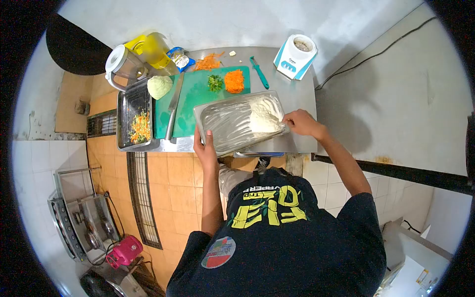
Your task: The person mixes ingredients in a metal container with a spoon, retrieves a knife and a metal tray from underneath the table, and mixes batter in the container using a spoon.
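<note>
A shallow metal tray [222, 119], tilted, sits over the near edge of the green cutting board [168, 119]. White creamy mixture [265, 115] is heaped at its right end, with thin smears across the rest. My left hand [206, 147] grips the tray's near left corner, thumb over the rim. At the right end, my right hand [301, 123] is closed with its fingertips at the cream's edge; whatever it holds is hidden. Behind the tray on the board lie grated carrot [234, 81] and chopped green herbs [214, 83]. A large knife [173, 105] rests left of the tray.
A dark tray [136, 94] with chopped vegetables [140, 127] stands left, near a cabbage piece [160, 87] and blender jug [123, 67]. A green peeler [259, 74] and blender base [296, 57] are at back right. Carrot peelings [208, 62] lie behind the board.
</note>
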The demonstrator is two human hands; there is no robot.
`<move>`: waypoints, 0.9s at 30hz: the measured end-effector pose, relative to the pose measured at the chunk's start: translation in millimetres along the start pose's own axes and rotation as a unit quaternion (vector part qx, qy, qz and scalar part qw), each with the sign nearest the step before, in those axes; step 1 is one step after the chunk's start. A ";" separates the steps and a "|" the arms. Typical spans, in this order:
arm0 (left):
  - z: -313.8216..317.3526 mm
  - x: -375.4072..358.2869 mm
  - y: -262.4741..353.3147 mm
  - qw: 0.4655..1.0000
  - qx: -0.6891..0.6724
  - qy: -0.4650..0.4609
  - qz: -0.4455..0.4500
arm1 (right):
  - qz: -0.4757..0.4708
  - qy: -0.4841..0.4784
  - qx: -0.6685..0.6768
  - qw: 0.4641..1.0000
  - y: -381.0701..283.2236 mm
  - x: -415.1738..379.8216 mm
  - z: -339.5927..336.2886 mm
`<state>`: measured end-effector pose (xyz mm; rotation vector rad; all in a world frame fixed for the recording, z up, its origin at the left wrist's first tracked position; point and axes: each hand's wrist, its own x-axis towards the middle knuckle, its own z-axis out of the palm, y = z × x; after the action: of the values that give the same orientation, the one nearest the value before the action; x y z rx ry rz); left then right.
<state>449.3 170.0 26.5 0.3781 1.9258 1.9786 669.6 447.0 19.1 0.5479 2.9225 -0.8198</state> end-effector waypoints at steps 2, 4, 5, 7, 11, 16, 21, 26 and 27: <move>-1.1 3.9 -1.5 1.000 -0.009 -0.003 -0.012 | -0.006 0.007 0.064 0.998 1.0 1.8 5.2; -0.7 4.7 2.6 1.000 -0.007 -0.012 -0.012 | -0.008 0.042 0.138 0.989 2.4 5.1 16.6; -0.9 5.3 4.2 1.000 -0.006 -0.016 -0.011 | -0.006 0.075 0.180 0.981 3.0 6.2 22.7; -0.9 6.2 2.5 1.000 -0.008 -0.017 -0.009 | 0.024 0.119 0.182 0.976 -9.2 5.4 17.2; 0.9 3.4 6.9 1.000 -0.010 -0.015 -0.017 | 0.091 0.103 -0.042 0.990 -20.0 -0.2 5.1; 3.4 5.2 6.8 1.000 0.006 -0.009 0.008 | 0.037 0.014 0.006 0.999 -16.3 -9.6 -0.7; 4.8 6.7 14.6 0.999 0.002 -0.035 -0.003 | -0.004 0.036 0.138 0.990 -12.0 4.8 10.2; 4.9 -0.8 11.0 0.999 0.017 -0.023 0.014 | 0.110 0.096 0.005 0.989 -35.2 -0.2 -7.1; 5.5 -3.6 11.0 1.000 0.015 -0.018 0.016 | 0.137 0.087 -0.075 0.984 -39.9 -2.9 -10.0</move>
<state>454.1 173.2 37.9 0.4510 1.9401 1.9517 658.7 419.5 47.8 1.0263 2.9305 -0.5400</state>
